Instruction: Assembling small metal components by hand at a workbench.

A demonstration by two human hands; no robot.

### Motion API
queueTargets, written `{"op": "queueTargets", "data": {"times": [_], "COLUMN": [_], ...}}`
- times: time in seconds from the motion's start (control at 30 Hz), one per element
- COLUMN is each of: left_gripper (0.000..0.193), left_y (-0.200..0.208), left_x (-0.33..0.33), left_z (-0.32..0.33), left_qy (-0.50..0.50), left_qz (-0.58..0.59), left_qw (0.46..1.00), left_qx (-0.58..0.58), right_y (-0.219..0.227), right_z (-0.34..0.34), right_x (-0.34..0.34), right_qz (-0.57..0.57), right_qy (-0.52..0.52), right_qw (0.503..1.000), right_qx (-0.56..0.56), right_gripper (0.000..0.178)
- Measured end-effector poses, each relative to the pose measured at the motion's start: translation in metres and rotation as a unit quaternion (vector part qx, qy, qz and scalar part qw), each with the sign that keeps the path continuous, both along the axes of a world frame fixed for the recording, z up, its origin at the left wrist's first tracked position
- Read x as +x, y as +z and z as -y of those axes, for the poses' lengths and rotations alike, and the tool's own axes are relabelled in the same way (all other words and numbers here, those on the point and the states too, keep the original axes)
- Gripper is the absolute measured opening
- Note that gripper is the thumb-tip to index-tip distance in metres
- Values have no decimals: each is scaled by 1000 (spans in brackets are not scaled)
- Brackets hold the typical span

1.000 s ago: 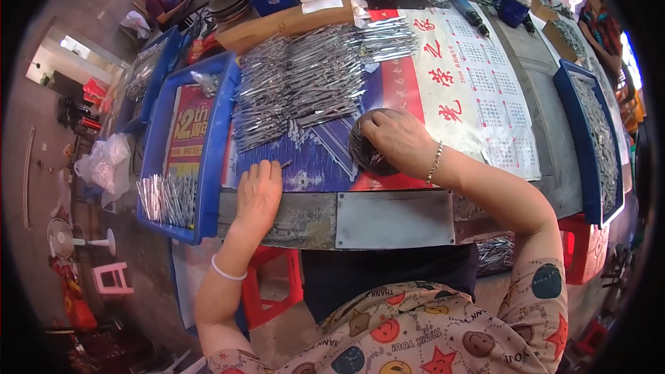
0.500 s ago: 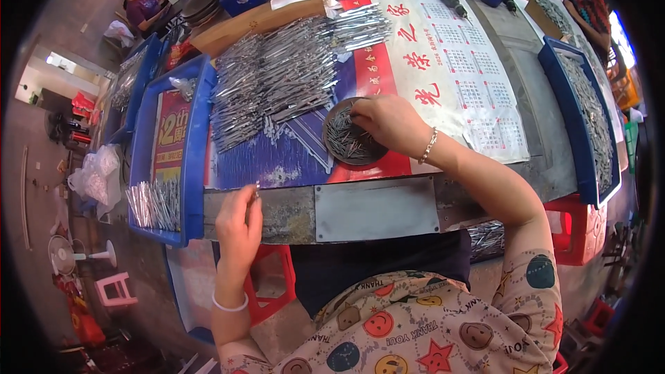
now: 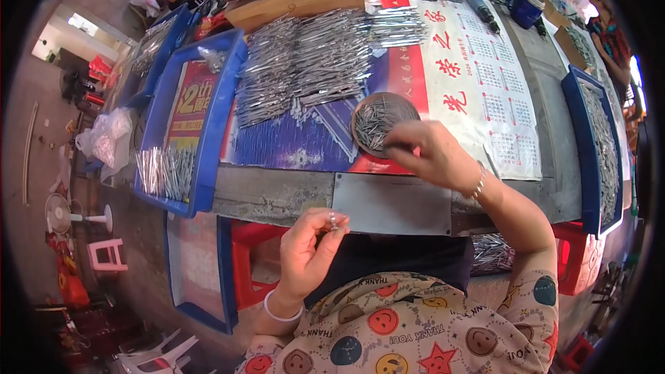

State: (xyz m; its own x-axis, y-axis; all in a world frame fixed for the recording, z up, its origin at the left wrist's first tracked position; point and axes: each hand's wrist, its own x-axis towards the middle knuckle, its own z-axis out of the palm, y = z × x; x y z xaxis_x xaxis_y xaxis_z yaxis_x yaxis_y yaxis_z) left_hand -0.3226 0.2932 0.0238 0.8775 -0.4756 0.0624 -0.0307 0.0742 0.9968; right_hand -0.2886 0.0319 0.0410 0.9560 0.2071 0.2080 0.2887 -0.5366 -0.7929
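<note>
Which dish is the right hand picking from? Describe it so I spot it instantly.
Start at the big poster spread over the workbench. On its left edge, just beside the blue sheet, sits a small round dark dish of short metal pins, under the right hand. It is the only round container; the neighbouring blue trays are rectangular.

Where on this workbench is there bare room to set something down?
Free: the grey metal strip along the near edge, and the calendar sheet right of the round dish. Crowded: the metal-pin piles and the blue tray.
</note>
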Motion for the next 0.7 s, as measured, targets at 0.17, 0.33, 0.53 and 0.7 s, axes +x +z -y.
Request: {"op": "queueTargets", "data": {"times": [0.17, 0.33, 0.53, 0.7], "left_gripper": [19, 22, 21, 17], "left_y": [13, 3, -11, -8], "left_x": [3, -3, -16, -27], "left_z": [17, 24, 19, 21], "left_qy": [5, -32, -23, -62], "left_qz": [215, 263, 209, 105], "left_qw": [973, 959, 971, 985], "left_qx": [78, 100, 111, 120], "right_y": [7, -1, -24, -42], "right_z": [-25, -36, -42, -50], "right_x": [-46, -66, -68, -73], "right_qz": [26, 39, -6, -109], "right_qy": [92, 98, 5, -46], "right_qw": [995, 994, 980, 899], "right_qx": [-33, 2, 201, 421], "right_gripper": [13, 14, 8, 7]}}
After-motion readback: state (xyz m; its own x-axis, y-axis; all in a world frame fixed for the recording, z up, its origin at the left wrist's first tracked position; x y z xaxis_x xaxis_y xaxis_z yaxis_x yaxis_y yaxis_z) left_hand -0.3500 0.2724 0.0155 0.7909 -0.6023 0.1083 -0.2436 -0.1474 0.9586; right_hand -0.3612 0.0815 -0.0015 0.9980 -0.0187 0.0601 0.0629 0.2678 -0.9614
